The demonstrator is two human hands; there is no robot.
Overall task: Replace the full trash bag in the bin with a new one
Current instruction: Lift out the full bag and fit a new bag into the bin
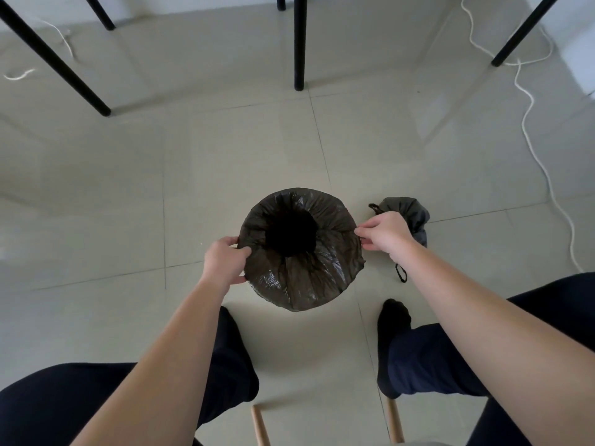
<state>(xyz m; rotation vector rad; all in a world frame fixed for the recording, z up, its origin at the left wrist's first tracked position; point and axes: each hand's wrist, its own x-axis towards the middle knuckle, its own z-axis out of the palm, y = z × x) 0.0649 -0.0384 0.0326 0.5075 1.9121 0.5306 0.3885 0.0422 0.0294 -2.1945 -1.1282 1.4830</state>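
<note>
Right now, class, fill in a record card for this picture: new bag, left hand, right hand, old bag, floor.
new bag: black, stretched over the bin, mouth open
left hand: grips the new bag's edge at the left rim
right hand: pinches its edge at the right rim
old bag: grey, drawn shut, lying right of the bin, partly behind the right hand
floor: pale tiles, white cable, black table legs

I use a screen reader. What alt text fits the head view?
Seen from above, a seated person's left hand and right hand grip opposite edges of a black bin liner stretched round and open. A tied grey bag lies on the tiled floor just beyond the right hand.
</note>
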